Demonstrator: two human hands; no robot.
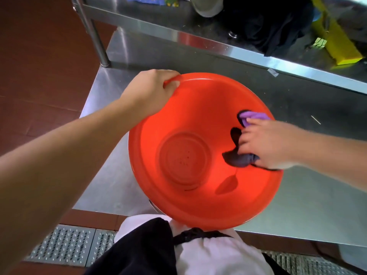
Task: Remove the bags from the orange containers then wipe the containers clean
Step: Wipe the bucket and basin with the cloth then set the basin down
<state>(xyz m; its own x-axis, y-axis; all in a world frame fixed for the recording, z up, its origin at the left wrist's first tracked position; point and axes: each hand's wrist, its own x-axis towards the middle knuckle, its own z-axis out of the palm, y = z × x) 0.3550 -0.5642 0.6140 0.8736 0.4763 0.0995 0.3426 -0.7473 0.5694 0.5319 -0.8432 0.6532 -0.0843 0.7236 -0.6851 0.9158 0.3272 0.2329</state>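
At the far left lies the red-brown tiled floor (39,56), with a perforated metal drain grate (65,245) near the person's feet. A steel leg (95,36) rises at the bench's back left corner and carries an upper shelf (218,46). The left hand (151,92) curls its fingers over the far left rim of the orange basin (198,195), its grip clamped on that rim. The basin is tilted toward the person above the steel bench (111,175), its near edge against their white apron, and its inside shows no bag. Inside the basin's right wall the right hand (266,143) holds a purple cloth (252,117) bunched under its fingers, pressed against the orange plastic. On the shelf behind, a metal bowl (204,6), a heap of black fabric (274,28) and, farthest right, a yellow block (341,46) crowd the space behind the basin.
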